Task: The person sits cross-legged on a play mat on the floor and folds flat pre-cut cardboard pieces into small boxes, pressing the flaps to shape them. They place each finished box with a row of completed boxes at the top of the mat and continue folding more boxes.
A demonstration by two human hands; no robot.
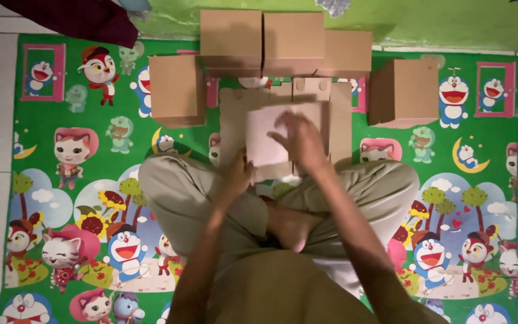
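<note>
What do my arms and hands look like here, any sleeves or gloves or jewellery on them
Both forearms are bare as far as the picture shows, with no sleeves in view. The left hand and the right hand wear no gloves. No watch, ring or bracelet shows. The picture is dim and slightly blurred, so small details cannot be told.
</note>
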